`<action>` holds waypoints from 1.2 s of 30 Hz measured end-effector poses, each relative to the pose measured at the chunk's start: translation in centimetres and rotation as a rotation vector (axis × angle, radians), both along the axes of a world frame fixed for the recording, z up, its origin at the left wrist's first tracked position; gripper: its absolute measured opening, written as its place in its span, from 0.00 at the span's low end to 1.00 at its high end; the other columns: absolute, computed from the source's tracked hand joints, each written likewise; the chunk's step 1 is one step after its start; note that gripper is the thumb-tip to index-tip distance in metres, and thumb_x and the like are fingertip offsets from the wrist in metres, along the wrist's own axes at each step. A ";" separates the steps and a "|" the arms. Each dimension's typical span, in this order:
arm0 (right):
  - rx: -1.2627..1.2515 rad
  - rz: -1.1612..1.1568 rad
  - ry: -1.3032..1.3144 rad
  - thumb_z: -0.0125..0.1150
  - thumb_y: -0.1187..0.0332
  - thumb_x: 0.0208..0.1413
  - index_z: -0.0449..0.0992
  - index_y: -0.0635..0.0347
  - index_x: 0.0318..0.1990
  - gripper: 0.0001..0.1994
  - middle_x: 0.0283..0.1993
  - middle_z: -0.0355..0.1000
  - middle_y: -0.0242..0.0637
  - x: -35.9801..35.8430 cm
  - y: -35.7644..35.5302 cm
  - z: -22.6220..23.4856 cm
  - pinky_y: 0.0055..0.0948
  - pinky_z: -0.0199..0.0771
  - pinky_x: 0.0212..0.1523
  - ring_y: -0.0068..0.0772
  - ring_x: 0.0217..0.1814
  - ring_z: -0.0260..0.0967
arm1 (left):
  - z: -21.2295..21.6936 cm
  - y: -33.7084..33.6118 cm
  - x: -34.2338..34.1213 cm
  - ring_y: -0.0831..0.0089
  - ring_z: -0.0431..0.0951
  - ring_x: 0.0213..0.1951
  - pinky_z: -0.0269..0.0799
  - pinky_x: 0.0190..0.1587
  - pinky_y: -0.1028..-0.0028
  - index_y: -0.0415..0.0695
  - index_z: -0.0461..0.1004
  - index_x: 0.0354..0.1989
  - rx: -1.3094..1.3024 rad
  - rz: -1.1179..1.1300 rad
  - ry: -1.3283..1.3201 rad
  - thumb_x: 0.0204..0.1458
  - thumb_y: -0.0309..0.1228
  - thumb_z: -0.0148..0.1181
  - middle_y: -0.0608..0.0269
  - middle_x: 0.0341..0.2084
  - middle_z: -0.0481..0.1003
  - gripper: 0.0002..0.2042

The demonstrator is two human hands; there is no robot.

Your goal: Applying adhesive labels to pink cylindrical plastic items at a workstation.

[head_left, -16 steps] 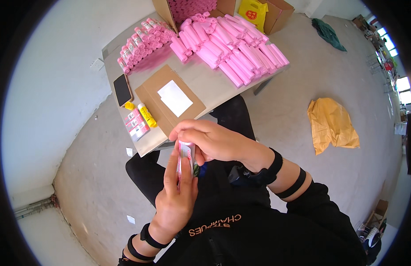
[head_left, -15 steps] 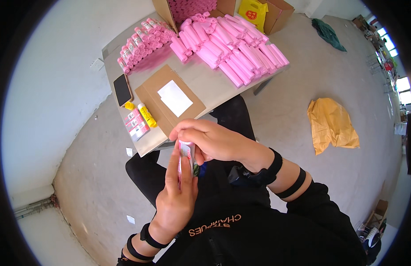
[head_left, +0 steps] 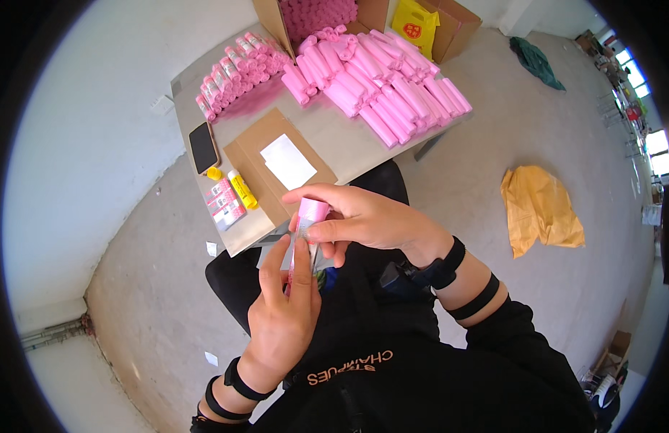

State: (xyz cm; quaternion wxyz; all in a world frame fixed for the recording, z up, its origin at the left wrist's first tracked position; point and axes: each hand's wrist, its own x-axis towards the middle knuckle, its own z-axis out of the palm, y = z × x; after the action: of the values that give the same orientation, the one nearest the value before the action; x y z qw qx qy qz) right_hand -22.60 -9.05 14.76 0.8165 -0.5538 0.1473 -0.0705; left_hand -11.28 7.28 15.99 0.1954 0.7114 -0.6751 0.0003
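Observation:
Above my lap, close to the table's front edge, both hands close on a pink plastic-film roll point(head_left: 314, 208) with a pale label wrapped round it. My left hand point(head_left: 282, 314) grips its lower part, fingers laid along the label. At the upper end, my right hand point(head_left: 374, 222) holds the roll with its thumb pressed on the label and fingers curled behind. Part of the roll is hidden by my fingers. On the table beyond lie a yellow glue stick point(head_left: 242, 190), its yellow cap point(head_left: 214, 174) and a stack of pink-and-white printed labels point(head_left: 224, 205).
A white paper point(head_left: 288, 163) rests on a cardboard sheet point(head_left: 246, 150), beside a phone point(head_left: 203, 149). Labelled pink rolls point(head_left: 232, 73) are stacked far left; plain pink rolls point(head_left: 381, 90) are heaped right. Behind them stand an open carton point(head_left: 374, 13) and a yellow bag point(head_left: 414, 27).
My right hand has shifted its grip: the roll's pink top end now shows, and the thumb lies across the label. My left hand stays on the lower part.

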 end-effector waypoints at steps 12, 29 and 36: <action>-0.043 0.036 -0.054 0.52 0.69 0.58 0.54 0.76 0.58 0.25 0.30 0.67 0.38 0.2 -1.0 0.3 0.22 0.75 0.25 0.23 0.26 0.68 | -0.3 -2.0 3.1 0.68 0.76 0.28 0.73 0.32 0.73 0.35 0.63 0.47 0.637 0.057 1.729 0.61 0.45 0.41 0.59 0.27 0.70 0.22; -0.608 -0.304 -0.061 0.62 0.61 0.51 0.46 0.67 0.64 0.38 0.36 0.67 0.42 1.4 2.5 -2.3 0.20 0.67 0.29 0.21 0.30 0.66 | -1.9 -1.7 2.3 0.82 0.60 0.14 0.60 0.19 0.80 0.39 0.64 0.32 0.520 0.086 1.916 0.54 0.27 0.52 0.69 0.15 0.62 0.05; -0.439 -0.399 -0.008 0.59 0.63 0.54 0.58 0.64 0.57 0.26 0.34 0.68 0.37 1.7 3.8 -2.4 0.20 0.68 0.31 0.19 0.30 0.65 | -1.0 -1.4 2.3 0.84 0.58 0.14 0.58 0.18 0.81 0.38 0.64 0.37 0.625 0.018 2.088 0.55 0.27 0.51 0.71 0.17 0.60 0.06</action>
State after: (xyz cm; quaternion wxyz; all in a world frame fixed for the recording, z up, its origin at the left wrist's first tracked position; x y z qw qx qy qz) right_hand -20.94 -5.28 12.33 0.6477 -0.6769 0.2314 -0.2620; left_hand -8.94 5.88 14.96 0.4828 0.3841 -0.1415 -0.7742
